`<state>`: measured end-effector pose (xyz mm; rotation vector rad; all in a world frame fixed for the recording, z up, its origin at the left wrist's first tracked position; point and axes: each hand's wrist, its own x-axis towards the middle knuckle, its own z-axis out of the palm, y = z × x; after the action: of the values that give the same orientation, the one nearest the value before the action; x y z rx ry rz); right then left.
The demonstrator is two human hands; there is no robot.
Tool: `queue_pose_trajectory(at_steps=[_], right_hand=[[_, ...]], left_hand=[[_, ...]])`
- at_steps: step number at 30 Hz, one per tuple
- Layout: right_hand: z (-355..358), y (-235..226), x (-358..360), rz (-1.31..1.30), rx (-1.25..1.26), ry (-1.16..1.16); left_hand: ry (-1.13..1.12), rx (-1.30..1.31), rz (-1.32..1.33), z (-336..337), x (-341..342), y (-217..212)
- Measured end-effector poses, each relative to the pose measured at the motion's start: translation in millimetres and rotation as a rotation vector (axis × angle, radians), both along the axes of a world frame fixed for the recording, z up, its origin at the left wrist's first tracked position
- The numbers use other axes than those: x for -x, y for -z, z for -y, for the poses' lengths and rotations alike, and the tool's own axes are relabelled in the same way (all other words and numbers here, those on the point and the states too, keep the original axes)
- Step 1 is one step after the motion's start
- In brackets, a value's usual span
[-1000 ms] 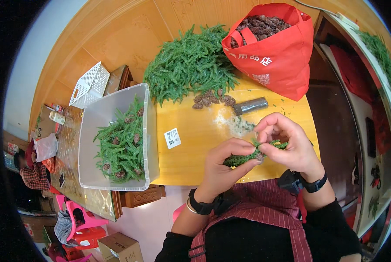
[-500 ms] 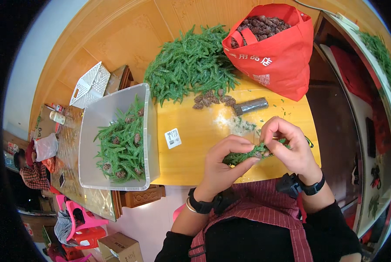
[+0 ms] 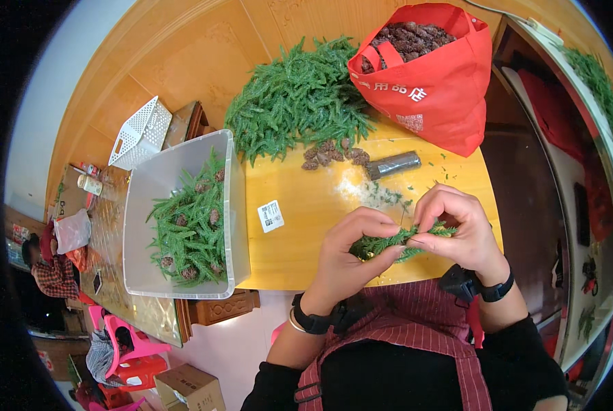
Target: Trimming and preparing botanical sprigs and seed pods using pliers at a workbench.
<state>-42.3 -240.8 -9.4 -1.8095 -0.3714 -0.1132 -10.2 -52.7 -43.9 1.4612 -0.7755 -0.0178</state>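
Observation:
Between both hands I hold a green artificial pine sprig (image 3: 382,243) above the near right of the yellow table (image 3: 292,253). My left hand (image 3: 347,257) pinches its left part between thumb and fingers. My right hand (image 3: 457,222) is closed at the sprig's middle, thumb and forefinger together, with a thin dark strand rising beside the fingertips. Whether a pine cone is in the sprig is hidden by my fingers. Beyond my hands lie several loose pine cones (image 3: 327,155), a dark wrapped roll (image 3: 397,165) and white powder with green bits (image 3: 364,192).
A translucent bin (image 3: 138,253) of sprigs with pine cones stands left. Behind the table's middle is a heap of green sprigs (image 3: 296,103), beside a red bag (image 3: 433,103) full of pine cones. A white label (image 3: 271,216) lies on the table. Another person (image 3: 53,274) is far left.
My right hand has shifted slightly, and its thumb and forefinger now press together at the sprig's middle. The thin strand shows more clearly; the left hand has barely moved.

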Motion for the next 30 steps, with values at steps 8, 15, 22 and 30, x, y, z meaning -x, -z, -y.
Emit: queue_pose_trajectory(at_steps=[8, 15, 22, 30], right_hand=[[1, -1, 0, -0.139, -0.028, -0.027], [1, 6, -1, -0.143, -0.177, -0.079], [-1, 4, -1, -0.174, -0.198, -0.07], [-6, 3, -3, -0.048, -0.151, -0.027]], left_hand=[[0.0, -0.014, 0.007, 0, -3, -2], [0.035, -0.022, -0.207, -1, 2, -8], [-0.025, -0.024, -0.001, 2, 1, -4], [-0.068, 0.002, -0.032, 4, 6, -3]])
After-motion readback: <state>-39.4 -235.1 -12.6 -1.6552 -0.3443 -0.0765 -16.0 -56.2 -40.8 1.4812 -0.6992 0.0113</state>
